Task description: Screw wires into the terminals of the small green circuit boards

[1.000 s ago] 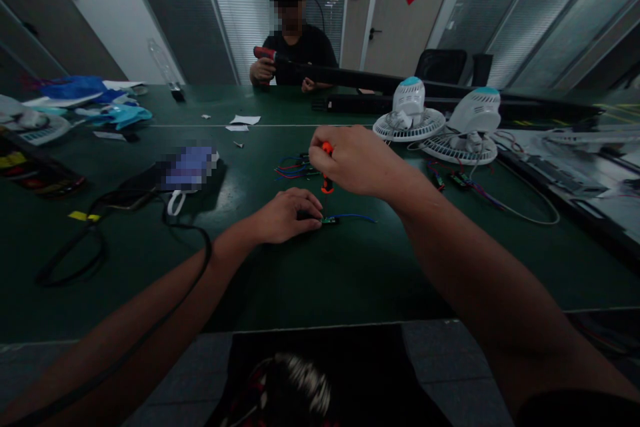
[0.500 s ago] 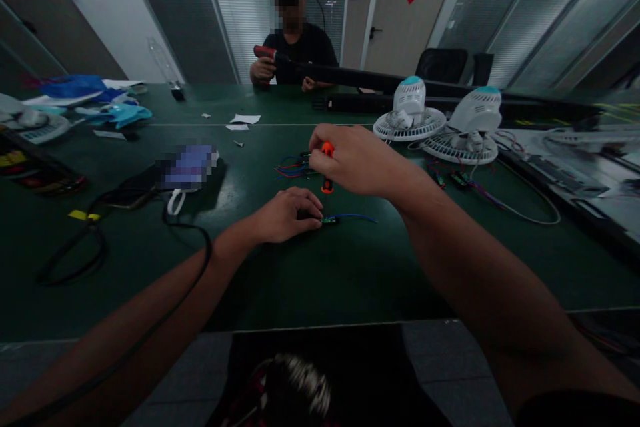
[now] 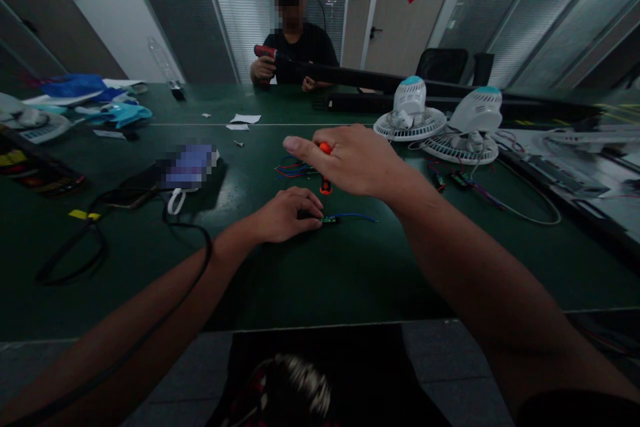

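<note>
My right hand (image 3: pixel 350 159) is closed around the handle of an orange and black screwdriver (image 3: pixel 326 185), its thumb stretched out to the left. The screwdriver stands upright, its tip down at a small green circuit board (image 3: pixel 330 219) on the table. Thumb and fingers of my left hand (image 3: pixel 293 215) pinch the left end of that board and keep it against the tabletop. A blue wire (image 3: pixel 357 216) runs out from the board to the right. Behind my hands lies a bunch of red and blue wires (image 3: pixel 293 168), partly covered by the right hand.
Two white fan units (image 3: pixel 410 113) stand at the back right, near more small boards (image 3: pixel 460 179) with wires. A phone (image 3: pixel 187 167) and a black cable (image 3: pixel 103 240) lie left. Across the green table (image 3: pixel 310 280), a person (image 3: pixel 300 47) holds a red-handled tool (image 3: pixel 265 51).
My right thumb has swung out to the left from the screwdriver handle, and the hand has turned slightly over its top. The left hand and the board have stayed in place.
</note>
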The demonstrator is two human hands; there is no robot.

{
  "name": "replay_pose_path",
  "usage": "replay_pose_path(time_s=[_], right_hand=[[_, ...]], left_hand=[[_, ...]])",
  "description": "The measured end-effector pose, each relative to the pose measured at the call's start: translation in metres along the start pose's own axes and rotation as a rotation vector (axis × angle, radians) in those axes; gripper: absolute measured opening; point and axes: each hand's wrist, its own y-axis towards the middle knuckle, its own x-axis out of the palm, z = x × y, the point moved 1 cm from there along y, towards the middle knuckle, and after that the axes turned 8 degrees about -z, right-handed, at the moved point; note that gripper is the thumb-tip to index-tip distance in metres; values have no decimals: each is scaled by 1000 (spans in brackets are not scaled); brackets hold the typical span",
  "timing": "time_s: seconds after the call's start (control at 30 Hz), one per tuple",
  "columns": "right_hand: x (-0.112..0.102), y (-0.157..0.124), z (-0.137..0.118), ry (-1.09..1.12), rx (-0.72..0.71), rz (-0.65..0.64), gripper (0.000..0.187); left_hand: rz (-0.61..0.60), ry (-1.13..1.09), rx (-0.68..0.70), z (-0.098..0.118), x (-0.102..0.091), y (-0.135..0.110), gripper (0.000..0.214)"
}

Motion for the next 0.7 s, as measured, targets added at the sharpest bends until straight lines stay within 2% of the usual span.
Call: replay_pose_path(time_s=[0.07, 0.2, 0.27, 0.7], right_hand=[[0, 0, -1, -26, 4, 1, 65], [0, 1, 1, -62, 11, -4, 41], [1, 2, 2, -64, 8, -6, 35], [0, 1, 3, -25, -25, -37, 32]], left_hand=[[1, 5, -2, 0, 0, 0, 11], [-6, 18, -2, 0, -1, 0, 11], [-12, 22, -8, 0, -1, 0, 12], [-13, 8, 9, -2, 0, 0, 13]])
